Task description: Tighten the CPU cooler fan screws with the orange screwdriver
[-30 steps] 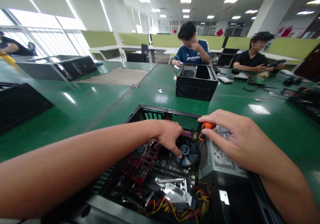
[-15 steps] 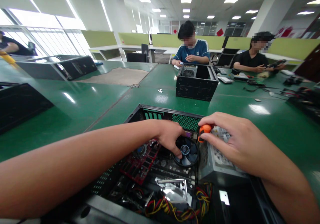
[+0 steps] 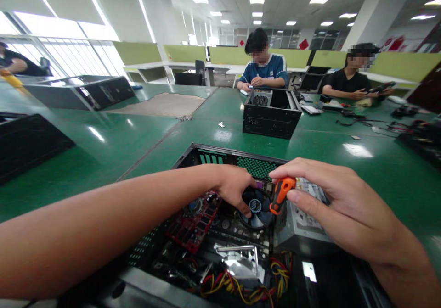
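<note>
My left hand [image 3: 237, 188] reaches into an opened black computer case [image 3: 182, 161], its fingers curled over the rim of a round black CPU cooler fan [image 3: 264, 204]. An orange-and-black screwdriver [image 3: 283, 192] stands tilted beside the fan, its handle between the thumb and fingers of my right hand [image 3: 324, 193]. Its shaft and tip are hidden from me. Under my right hand lies the grey metal power supply [image 3: 296, 234]. A red circuit card [image 3: 195, 227] sits left of the fan, below my left wrist. Bundled coloured cables [image 3: 280, 273] and a shiny metal bracket [image 3: 241, 262] lie nearer to me.
Another black case [image 3: 270, 120] stands across the green table [image 3: 155, 138], before a person in a blue shirt [image 3: 265, 74]. A person in black [image 3: 347, 81] sits at the right, near loose cables [image 3: 365, 120]. More cases [image 3: 31, 142] stand at the left.
The screwdriver handle has tilted and shows more of its length. My right hand has shifted slightly right and its fingers have opened a little. My left hand stays on the fan.
</note>
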The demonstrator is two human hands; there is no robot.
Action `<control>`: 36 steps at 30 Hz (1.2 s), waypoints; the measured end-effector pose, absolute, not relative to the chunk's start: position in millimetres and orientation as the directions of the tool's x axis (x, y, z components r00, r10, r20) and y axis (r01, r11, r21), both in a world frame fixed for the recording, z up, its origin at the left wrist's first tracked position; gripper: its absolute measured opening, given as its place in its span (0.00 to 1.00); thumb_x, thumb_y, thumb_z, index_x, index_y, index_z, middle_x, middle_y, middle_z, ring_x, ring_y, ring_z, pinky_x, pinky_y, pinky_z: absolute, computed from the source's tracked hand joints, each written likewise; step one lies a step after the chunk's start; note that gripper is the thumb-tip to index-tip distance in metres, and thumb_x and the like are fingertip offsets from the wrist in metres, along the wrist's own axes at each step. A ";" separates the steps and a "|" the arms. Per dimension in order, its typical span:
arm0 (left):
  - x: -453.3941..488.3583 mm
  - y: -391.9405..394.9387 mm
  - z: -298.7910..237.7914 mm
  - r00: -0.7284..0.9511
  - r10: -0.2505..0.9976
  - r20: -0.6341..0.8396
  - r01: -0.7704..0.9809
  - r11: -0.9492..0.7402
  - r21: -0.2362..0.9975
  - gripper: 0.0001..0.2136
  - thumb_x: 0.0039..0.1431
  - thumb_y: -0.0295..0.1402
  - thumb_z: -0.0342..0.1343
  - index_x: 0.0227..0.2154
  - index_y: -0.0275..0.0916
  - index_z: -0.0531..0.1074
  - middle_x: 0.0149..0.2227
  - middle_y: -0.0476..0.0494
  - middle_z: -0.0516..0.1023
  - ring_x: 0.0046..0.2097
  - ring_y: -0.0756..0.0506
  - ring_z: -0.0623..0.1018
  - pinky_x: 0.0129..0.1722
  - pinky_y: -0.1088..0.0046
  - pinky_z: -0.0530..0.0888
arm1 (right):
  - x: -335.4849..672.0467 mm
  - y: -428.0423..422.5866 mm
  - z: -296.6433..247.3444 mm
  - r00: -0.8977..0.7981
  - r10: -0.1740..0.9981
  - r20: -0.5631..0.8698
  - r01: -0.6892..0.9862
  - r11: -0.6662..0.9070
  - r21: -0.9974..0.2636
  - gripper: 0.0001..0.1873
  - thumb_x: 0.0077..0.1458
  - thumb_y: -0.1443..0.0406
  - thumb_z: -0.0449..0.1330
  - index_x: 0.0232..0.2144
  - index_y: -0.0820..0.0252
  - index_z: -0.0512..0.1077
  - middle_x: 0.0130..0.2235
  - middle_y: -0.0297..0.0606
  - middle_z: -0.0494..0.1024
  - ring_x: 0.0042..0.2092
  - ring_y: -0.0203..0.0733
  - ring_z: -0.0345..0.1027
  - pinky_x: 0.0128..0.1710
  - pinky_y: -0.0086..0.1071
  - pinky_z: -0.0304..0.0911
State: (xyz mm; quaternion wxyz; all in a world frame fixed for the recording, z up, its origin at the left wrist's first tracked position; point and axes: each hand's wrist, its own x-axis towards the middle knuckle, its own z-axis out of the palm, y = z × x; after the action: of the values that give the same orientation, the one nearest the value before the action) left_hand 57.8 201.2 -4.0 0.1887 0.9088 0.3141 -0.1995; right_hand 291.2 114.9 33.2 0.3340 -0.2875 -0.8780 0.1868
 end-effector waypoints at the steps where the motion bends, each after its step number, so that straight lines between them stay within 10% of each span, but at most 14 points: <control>1: 57.7 201.0 -4.4 0.724 0.498 -0.477 0.647 -0.730 0.220 0.30 0.52 0.56 0.67 0.53 0.43 0.79 0.45 0.40 0.86 0.43 0.36 0.83 0.39 0.65 0.75 | 290.6 114.0 33.9 -0.634 0.622 0.460 0.366 0.765 -0.530 0.14 0.71 0.69 0.56 0.54 0.51 0.74 0.49 0.33 0.83 0.50 0.37 0.76 0.49 0.30 0.68; 36: 56.2 200.2 -2.8 0.719 0.515 -0.468 0.647 -0.741 0.179 0.31 0.52 0.56 0.67 0.54 0.44 0.78 0.45 0.40 0.87 0.41 0.36 0.84 0.37 0.65 0.74 | 286.8 115.1 35.1 -0.706 0.624 0.334 0.400 0.741 -0.540 0.10 0.66 0.66 0.65 0.48 0.49 0.78 0.46 0.29 0.83 0.47 0.36 0.76 0.49 0.30 0.66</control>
State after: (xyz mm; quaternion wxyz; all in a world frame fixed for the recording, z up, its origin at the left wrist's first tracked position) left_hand 56.2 200.2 -2.8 0.1674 0.9117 0.3186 -0.1980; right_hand 286.8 115.1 35.1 0.2562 -0.2854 -0.8971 0.2193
